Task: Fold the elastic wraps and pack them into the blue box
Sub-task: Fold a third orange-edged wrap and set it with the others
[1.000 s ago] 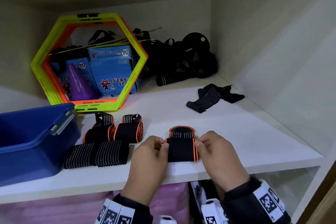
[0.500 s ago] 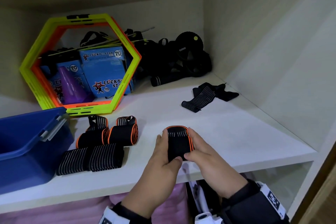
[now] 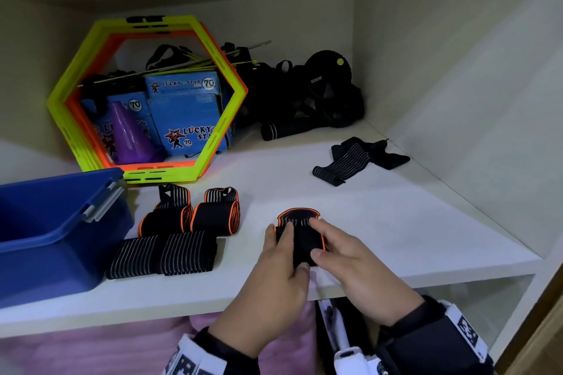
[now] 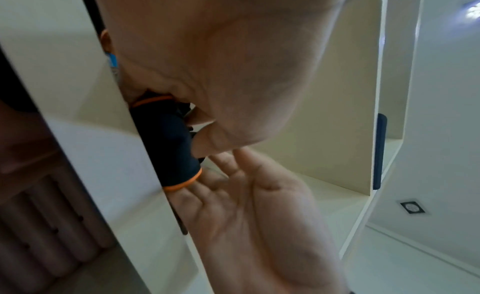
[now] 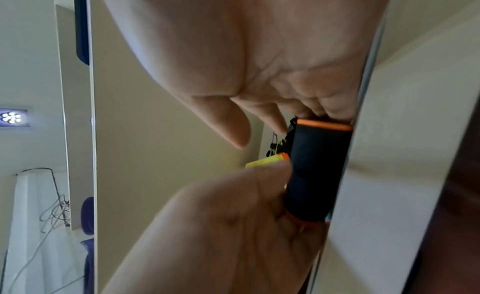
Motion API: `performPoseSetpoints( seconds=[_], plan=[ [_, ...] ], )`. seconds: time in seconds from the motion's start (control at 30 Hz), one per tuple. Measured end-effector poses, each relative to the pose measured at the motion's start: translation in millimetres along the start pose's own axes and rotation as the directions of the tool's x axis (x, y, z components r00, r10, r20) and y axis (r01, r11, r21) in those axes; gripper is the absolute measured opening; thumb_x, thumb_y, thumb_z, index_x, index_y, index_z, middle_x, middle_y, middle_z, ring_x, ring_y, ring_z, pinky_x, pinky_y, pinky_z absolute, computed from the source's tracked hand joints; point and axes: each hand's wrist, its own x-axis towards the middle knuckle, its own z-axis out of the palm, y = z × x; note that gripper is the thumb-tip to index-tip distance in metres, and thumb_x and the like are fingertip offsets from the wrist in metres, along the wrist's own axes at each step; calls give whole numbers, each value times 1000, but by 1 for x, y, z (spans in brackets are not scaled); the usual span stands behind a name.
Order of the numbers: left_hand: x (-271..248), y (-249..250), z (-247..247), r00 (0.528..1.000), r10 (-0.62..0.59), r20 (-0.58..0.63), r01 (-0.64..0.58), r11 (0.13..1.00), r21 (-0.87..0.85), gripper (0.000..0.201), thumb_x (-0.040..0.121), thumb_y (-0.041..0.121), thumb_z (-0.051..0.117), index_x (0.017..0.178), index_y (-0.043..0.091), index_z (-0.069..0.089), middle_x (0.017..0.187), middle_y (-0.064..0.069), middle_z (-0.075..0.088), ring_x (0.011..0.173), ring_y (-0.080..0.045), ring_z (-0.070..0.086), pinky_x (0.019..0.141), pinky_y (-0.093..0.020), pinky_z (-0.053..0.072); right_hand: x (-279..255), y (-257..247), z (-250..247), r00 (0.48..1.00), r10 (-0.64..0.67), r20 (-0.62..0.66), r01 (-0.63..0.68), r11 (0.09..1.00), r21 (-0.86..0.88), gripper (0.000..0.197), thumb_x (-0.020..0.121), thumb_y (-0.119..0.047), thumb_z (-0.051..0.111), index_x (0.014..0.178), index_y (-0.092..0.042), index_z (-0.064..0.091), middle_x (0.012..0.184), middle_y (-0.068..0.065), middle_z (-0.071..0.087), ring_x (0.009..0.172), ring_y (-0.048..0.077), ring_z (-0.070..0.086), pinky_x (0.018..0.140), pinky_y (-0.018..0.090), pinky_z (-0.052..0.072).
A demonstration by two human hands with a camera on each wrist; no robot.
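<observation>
The white shelf (image 3: 380,222) lies bare between the black-and-orange wrap (image 3: 300,234) held at its front edge and the loose striped wrap (image 3: 350,164) near the right wall. To the left, four folded wraps (image 3: 182,231) sit close together, filling the way to the blue box (image 3: 54,237). The box's mouth is open from above. Behind, the hexagon frames (image 3: 146,100) and a dark heap of gear (image 3: 304,100), seemingly straps, crowd the back wall.

Black orange-edged wrap (image 3: 300,239), blue box (image 3: 58,240), yellow-green hexagon frame (image 3: 213,143)
</observation>
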Motion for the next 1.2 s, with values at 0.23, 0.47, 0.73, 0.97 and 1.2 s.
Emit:
performPoseSetpoints(
  seconds=[0.23, 0.47, 0.73, 0.97, 1.2],
  plan=[
    [-20, -33, -23, 972, 39, -231, 30, 958, 285, 48, 88, 33, 70, 135, 33, 59, 131, 7, 45, 115, -13, 50, 103, -26, 41, 9, 6, 5, 977, -53, -208, -14, 951, -308, 34, 83, -3, 72, 105, -29, 73, 107, -11, 62, 91, -2, 67, 86, 13, 49],
    [-38, -51, -42, 925, 30, -379, 107, 935, 337, 41, 83, 35, 60, 120, 21, 70, 109, 6, 55, 94, -22, 59, 81, -43, 54, 19, -2, 54, 975, -137, -173, 47, 896, -442, 33, 85, -9, 71, 114, -26, 72, 99, -11, 61, 89, -2, 61, 80, 2, 41],
    [-39, -47, -65, 957, 68, -281, 52, 915, 399, 37, 85, 45, 55, 115, 31, 70, 108, 12, 58, 94, -20, 53, 85, -40, 50, 14, -11, 49, 977, -18, -213, -44, 958, -282, 22, 87, -6, 69, 103, -22, 73, 96, -7, 73, 85, -3, 68, 79, 9, 49],
    [27, 21, -122, 973, 223, -65, -165, 860, 483, 31, 86, 53, 47, 99, 35, 68, 99, 13, 62, 102, -20, 56, 92, -44, 47, 6, -53, -27, 953, 92, -289, -221, 863, -454, 11, 87, -24, 72, 97, -25, 73, 91, -4, 74, 82, 12, 71, 83, 35, 59],
    [129, 81, -132, 956, 131, 261, -259, 793, 551, 27, 90, 48, 61, 85, 25, 72, 91, 6, 71, 90, -16, 65, 84, -40, 56, 24, -80, -130, 840, 476, -260, -534, 809, -244, 24, 92, -23, 67, 108, -6, 66, 100, 13, 76, 86, 28, 73, 92, 50, 54]
  ],
)
